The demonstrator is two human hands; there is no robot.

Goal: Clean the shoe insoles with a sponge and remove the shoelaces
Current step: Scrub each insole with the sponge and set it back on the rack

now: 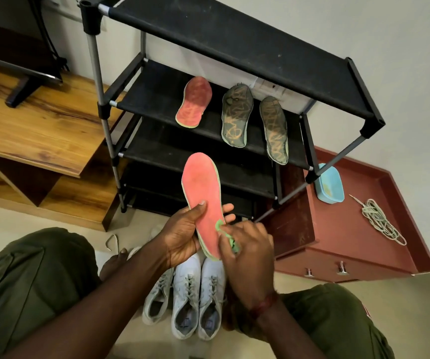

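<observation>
My left hand point(183, 235) grips a pink insole point(202, 189) by its lower half, toe end pointing up and away. My right hand point(247, 257) presses a small green sponge point(225, 234) against the insole's heel area; most of the sponge is hidden under the fingers. A second pink insole point(194, 102) and two dark patterned insoles point(236, 116) point(273, 129) lie on a shelf of the black shoe rack point(234, 35). White laced sneakers point(185, 294) point(210, 291) stand on the floor below my hands. A loose bundle of shoelaces point(379, 220) lies on the red cabinet.
A light blue tub point(329, 186) sits on the red cabinet top point(364, 255) to the right of the rack. A wooden TV unit point(40, 120) with a TV stand is at the left. My knees in green trousers frame the bottom corners.
</observation>
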